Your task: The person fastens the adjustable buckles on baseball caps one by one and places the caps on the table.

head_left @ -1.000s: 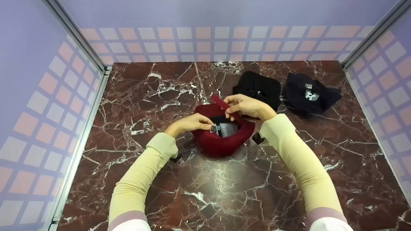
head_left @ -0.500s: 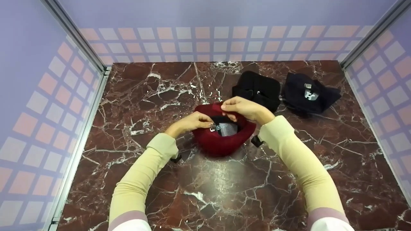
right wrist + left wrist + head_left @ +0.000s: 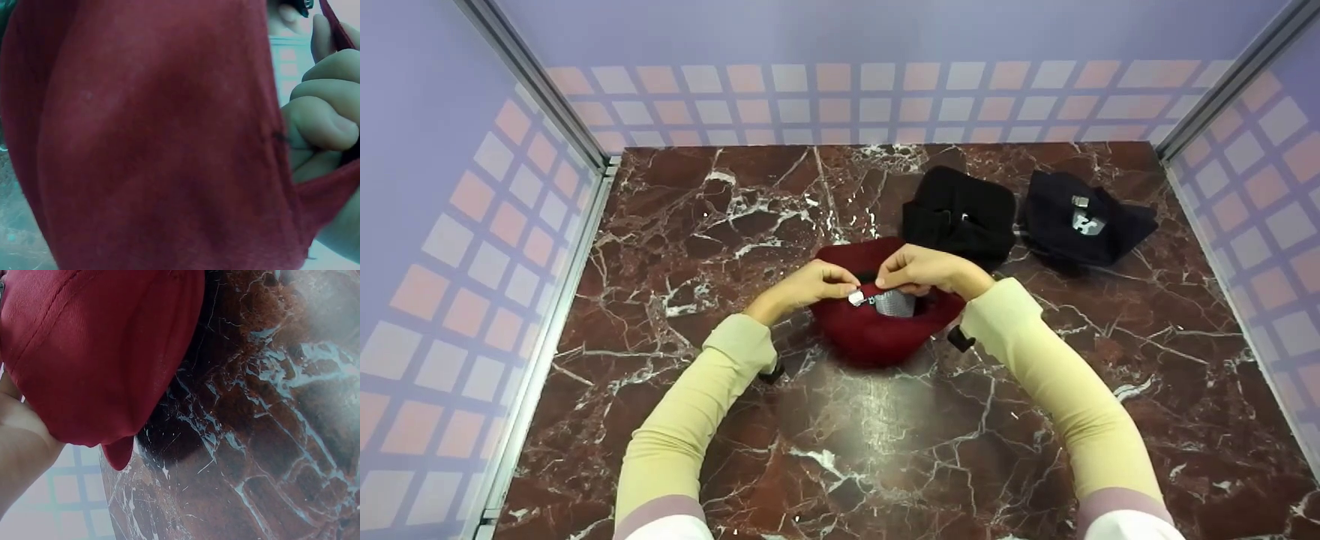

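A dark red baseball cap (image 3: 866,341) sits near the table's middle, its opening facing up toward me. At the left side of that opening my left hand (image 3: 808,283) pinches a small metal buckle (image 3: 856,298). My right hand (image 3: 930,268) pinches the red strap (image 3: 873,288) close to its end, beside the buckle. In the right wrist view the cap's crown (image 3: 157,135) fills most of the picture, and the fingers (image 3: 332,70) curl at the strap. Whether the strap passes through the buckle, I cannot tell. The left wrist view shows the crown (image 3: 107,354), hiding my left fingertips.
Behind the red cap, a black cap (image 3: 960,214) lies on the dark red marble-patterned table (image 3: 720,435). A navy cap (image 3: 1080,225) with a metal buckle lies to its right. Panels with pale squares (image 3: 810,105) enclose the back and sides.
My right hand has moved left and toward me, bringing the strap's end to the buckle. My left hand stays almost in place, and the buckle has turned to show its bright face.
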A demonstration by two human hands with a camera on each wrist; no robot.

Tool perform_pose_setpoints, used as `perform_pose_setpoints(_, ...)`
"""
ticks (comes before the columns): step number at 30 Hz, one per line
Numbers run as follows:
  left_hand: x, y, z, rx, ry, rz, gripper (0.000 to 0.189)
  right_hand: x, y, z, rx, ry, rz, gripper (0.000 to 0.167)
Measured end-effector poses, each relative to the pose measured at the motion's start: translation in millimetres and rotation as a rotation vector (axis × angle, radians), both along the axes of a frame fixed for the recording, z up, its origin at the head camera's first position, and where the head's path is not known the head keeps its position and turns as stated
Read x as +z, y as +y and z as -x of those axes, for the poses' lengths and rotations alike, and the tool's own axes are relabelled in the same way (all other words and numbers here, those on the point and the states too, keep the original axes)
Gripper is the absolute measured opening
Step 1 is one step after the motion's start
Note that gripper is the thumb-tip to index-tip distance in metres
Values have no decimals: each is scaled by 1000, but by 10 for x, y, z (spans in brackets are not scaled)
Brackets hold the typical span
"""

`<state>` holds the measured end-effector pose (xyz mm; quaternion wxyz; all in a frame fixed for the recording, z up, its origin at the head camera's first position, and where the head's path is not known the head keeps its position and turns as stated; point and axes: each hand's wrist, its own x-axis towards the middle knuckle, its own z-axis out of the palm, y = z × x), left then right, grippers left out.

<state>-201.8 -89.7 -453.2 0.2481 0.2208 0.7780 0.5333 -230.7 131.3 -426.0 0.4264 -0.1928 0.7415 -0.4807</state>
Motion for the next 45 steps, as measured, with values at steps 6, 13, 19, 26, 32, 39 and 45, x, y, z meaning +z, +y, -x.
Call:
perform_pose_setpoints(6,176,14,-90,1,9,7,24,-57,30,23,-47,-4,3,14)
perform_pose_setpoints(13,38,16,-25,11,11,5,24,-85,46,34,-65,-44,37,14)
perform_pose_setpoints(19,-136,18,50,34,15,6,25,-118,37,28,-63,-90,54,15)
perform_pose_setpoints(26,-132,25,49,47,-7,-6,25,-136,32,23,-67,-131,49,15)
perform_pose_setpoints(32,-123,21,45,37,-17,-20,26,-145,22,22,-61,-158,50,15)
perform_pose_setpoints(39,-149,8,44,41,2,0,25,-161,23,27,-61,-195,88,16)
perform_pose_setpoints(45,-157,1,42,31,11,-20,25,-167,26,19,-71,-253,115,18)
